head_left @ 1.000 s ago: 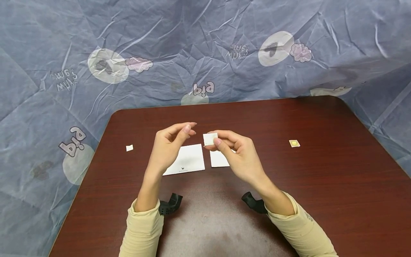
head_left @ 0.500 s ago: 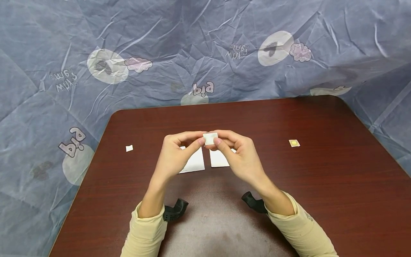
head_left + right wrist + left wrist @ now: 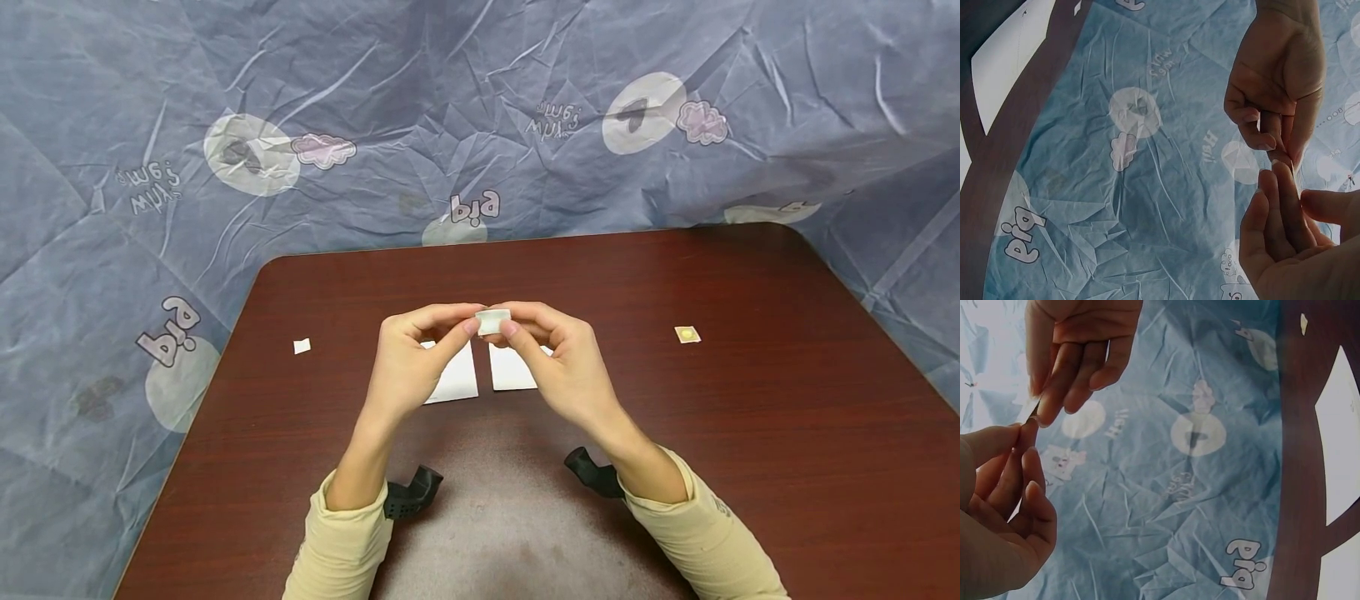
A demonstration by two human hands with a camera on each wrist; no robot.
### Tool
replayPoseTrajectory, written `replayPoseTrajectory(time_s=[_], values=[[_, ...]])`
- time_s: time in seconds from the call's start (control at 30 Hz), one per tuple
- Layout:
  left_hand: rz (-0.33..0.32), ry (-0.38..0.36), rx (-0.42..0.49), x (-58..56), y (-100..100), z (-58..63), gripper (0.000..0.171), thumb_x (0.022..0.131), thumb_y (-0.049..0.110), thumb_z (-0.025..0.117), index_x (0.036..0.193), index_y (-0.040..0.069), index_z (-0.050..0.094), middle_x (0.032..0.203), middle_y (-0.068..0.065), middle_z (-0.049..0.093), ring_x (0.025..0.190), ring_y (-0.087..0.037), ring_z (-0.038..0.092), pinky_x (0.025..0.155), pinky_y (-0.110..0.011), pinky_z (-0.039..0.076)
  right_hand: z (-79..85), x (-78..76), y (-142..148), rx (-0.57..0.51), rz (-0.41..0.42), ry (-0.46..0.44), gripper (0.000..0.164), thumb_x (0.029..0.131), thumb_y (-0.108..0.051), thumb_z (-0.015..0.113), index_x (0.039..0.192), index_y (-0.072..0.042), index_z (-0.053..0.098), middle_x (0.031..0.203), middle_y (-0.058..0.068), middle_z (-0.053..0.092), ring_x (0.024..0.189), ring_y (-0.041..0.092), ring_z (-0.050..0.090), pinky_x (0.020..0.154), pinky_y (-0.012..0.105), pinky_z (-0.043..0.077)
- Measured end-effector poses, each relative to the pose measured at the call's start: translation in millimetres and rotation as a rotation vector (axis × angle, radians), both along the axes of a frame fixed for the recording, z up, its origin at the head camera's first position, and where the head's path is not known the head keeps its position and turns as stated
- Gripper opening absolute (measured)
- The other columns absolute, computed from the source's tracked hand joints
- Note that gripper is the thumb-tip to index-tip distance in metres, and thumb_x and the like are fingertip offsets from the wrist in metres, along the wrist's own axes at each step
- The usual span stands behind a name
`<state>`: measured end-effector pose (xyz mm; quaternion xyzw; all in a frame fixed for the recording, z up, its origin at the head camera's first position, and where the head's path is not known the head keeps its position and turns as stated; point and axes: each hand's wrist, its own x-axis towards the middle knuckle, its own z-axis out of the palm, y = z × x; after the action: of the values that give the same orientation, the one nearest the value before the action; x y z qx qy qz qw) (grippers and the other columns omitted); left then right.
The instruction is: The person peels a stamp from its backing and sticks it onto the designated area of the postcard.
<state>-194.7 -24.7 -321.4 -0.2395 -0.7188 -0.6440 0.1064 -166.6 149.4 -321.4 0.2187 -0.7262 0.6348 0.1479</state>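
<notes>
A small white square piece, like a slip of paper or a sticker [image 3: 492, 322], is held up above the middle of the table and looks slightly bent. My left hand [image 3: 408, 358] pinches its left edge between thumb and fingers. On the right edge, my right hand [image 3: 558, 362] pinches it the same way. Both wrist views show the fingertips meeting at its thin edge, with the flat face mostly hidden. Beneath the hands lie a white card [image 3: 456, 379] on the left and another white sheet [image 3: 512, 372] on the right, each partly covered from view.
On the brown table [image 3: 247, 433], a tiny white piece [image 3: 302, 346] lies far left. A small beige square with a yellow round spot [image 3: 687, 334] lies to the right. A wrinkled blue printed cloth [image 3: 375, 125] hangs behind the table.
My left hand has moved right from beside the white square and now pinches its left edge. The square has bowed and tilted a little. My right hand has stayed nearly still.
</notes>
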Motion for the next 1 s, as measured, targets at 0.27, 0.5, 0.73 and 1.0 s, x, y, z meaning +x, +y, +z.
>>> replayPoseTrajectory(time_s=[0.27, 0.5, 0.73, 1.0], values=[[0.022, 0.039, 0.004, -0.3, -0.5, -0.4, 0.013, 0.085, -0.001, 0.069, 0.097, -0.001, 0.074, 0.086, -0.009, 0.071, 0.063, -0.013, 0.059, 0.059, -0.024, 0.045, 0.8, 0.3, 0.9, 0.011, -0.024, 0.043, 0.019, 0.09, 0.005, 0.062, 0.108, 0.004, 0.066, 0.093, 0.01, 0.071, 0.082, 0.021, 0.068, 0.076, 0.033, 0.053], [0.009, 0.03, -0.015, 0.2, -1.6, -0.3, 0.013, 0.085, 0.0, 0.069, 0.097, 0.0, 0.074, 0.086, -0.007, 0.071, 0.065, -0.013, 0.059, 0.061, -0.025, 0.046, 0.6, 0.1, 1.9, 0.018, -0.046, 0.057, 0.019, 0.088, 0.006, 0.063, 0.107, 0.004, 0.066, 0.086, 0.009, 0.071, 0.079, 0.018, 0.068, 0.073, 0.03, 0.053], [-0.035, 0.045, -0.019, 2.0, -3.6, 2.3, 0.014, 0.09, 0.003, 0.064, 0.101, -0.001, 0.073, 0.087, -0.009, 0.07, 0.072, -0.019, 0.062, 0.066, -0.028, 0.047, 0.3, -0.7, 2.0, 0.01, -0.059, 0.075, 0.017, 0.087, 0.007, 0.064, 0.103, 0.004, 0.067, 0.088, 0.01, 0.071, 0.079, 0.017, 0.067, 0.074, 0.031, 0.053], [-0.03, -0.084, 0.018, 1.5, -1.8, 2.6, 0.022, 0.097, 0.012, 0.057, 0.112, 0.0, 0.068, 0.092, -0.014, 0.069, 0.093, -0.019, 0.064, 0.084, -0.034, 0.048, -1.6, -1.4, 2.2, 0.016, -0.085, 0.142, 0.018, 0.083, 0.014, 0.064, 0.098, 0.006, 0.07, 0.094, 0.011, 0.071, 0.085, 0.021, 0.068, 0.078, 0.031, 0.052]])
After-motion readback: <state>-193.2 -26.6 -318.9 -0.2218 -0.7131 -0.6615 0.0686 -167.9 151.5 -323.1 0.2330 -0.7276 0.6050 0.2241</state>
